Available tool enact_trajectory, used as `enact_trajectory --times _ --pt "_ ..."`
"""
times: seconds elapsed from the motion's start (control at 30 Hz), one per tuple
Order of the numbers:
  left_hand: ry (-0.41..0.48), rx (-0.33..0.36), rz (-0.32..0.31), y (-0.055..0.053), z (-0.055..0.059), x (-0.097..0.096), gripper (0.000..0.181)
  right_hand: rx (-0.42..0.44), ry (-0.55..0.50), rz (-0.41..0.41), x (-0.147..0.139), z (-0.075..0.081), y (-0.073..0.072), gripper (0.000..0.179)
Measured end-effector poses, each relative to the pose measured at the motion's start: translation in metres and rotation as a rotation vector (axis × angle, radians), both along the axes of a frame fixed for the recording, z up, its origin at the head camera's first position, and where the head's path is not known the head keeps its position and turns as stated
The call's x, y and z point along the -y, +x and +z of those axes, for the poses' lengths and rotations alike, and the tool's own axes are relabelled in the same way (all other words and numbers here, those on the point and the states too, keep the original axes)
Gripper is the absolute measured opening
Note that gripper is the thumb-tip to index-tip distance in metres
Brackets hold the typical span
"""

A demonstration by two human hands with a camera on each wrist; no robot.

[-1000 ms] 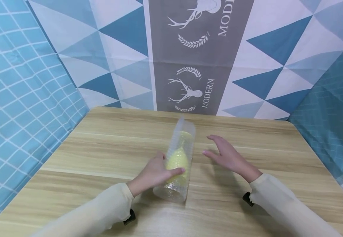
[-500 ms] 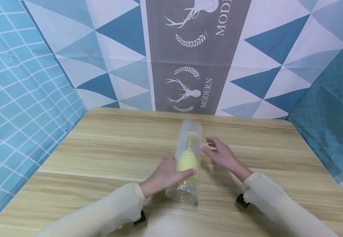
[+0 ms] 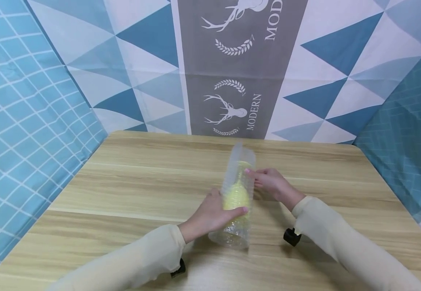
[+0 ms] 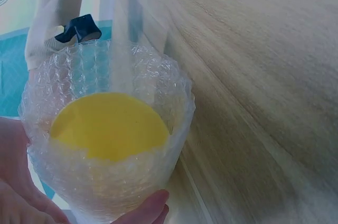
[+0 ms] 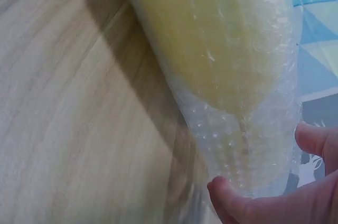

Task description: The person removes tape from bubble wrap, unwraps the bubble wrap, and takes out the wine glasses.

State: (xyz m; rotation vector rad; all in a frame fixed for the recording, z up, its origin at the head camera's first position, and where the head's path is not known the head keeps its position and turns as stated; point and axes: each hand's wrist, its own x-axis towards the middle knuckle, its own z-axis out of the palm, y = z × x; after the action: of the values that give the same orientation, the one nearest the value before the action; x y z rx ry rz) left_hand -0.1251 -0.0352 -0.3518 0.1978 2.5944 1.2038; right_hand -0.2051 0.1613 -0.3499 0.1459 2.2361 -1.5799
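A yellow goblet (image 3: pixel 236 196) is rolled in clear bubble wrap (image 3: pixel 228 238), its bowl toward me and its stem pointing to the back. My left hand (image 3: pixel 212 212) grips the wrapped bowl from the left, thumb lying across the top. The left wrist view looks into the wrap's loose near end, where the goblet's yellow end (image 4: pixel 111 126) shows. My right hand (image 3: pixel 272 184) holds the stem part from the right, thumb on top and the other fingers partly hidden. In the right wrist view, its fingertips (image 5: pixel 219 184) lie on both sides of the wrap below the bowl.
A wood-grain table (image 3: pixel 123 182) lies under the bundle. Behind it hangs a patterned cloth (image 3: pixel 152 60) with deer prints, and a blue checked cloth (image 3: pixel 25 121) lines the left side. A black wrist strap (image 3: pixel 292 236) shows under my right sleeve.
My left hand has moved the wrapped goblet a little to the right. My right hand, earlier apart from it with spread fingers, has come in and taken hold of the wrapped stem part.
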Motion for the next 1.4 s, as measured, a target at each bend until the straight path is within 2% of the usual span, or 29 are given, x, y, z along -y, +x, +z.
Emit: enact_trajectory --times 0.17,0.3,0.43,0.5,0.57,0.7,0.83,0.93,1.07,1.2,1.4 --pt "0.007 -0.003 -0.027 0.0 0.0 -0.002 0.104 0.087 -0.15 -0.009 -0.004 -0.003 -0.005 0.063" --pt "0.019 0.006 -0.051 -0.003 0.0 0.001 0.102 0.128 -0.198 -0.02 -0.006 -0.003 -0.007 0.063" --pt "-0.022 -0.015 -0.028 -0.009 0.008 0.008 0.098 0.144 -0.223 -0.024 -0.008 -0.002 -0.008 0.064" --pt "-0.052 -0.054 -0.019 -0.014 0.016 0.012 0.09 0.15 -0.236 -0.034 -0.007 -0.001 -0.008 0.063" --pt "-0.072 -0.117 -0.039 -0.022 0.026 0.015 0.074 0.157 -0.247 -0.046 -0.007 -0.001 -0.008 0.063" --pt "-0.096 -0.258 -0.147 -0.038 0.046 0.013 0.038 0.168 -0.276 -0.061 -0.006 0.001 -0.008 0.062" --pt "-0.199 -0.346 -0.251 -0.05 0.063 0.002 0.014 0.176 -0.304 -0.06 -0.005 0.0 -0.008 0.062" --pt "-0.28 -0.331 -0.294 -0.056 0.069 -0.011 0.032 0.175 -0.318 -0.064 -0.006 0.0 -0.008 0.062" --pt "-0.382 -0.287 -0.31 -0.061 0.066 -0.028 0.049 0.181 -0.3 -0.081 -0.009 -0.001 -0.008 0.063" --pt "-0.487 -0.26 -0.305 -0.06 0.061 -0.039 0.047 0.189 -0.263 -0.081 -0.01 -0.004 -0.007 0.064" --pt "-0.538 -0.231 -0.296 -0.06 0.06 -0.046 0.039 0.179 -0.258 -0.079 -0.009 -0.006 -0.008 0.062"
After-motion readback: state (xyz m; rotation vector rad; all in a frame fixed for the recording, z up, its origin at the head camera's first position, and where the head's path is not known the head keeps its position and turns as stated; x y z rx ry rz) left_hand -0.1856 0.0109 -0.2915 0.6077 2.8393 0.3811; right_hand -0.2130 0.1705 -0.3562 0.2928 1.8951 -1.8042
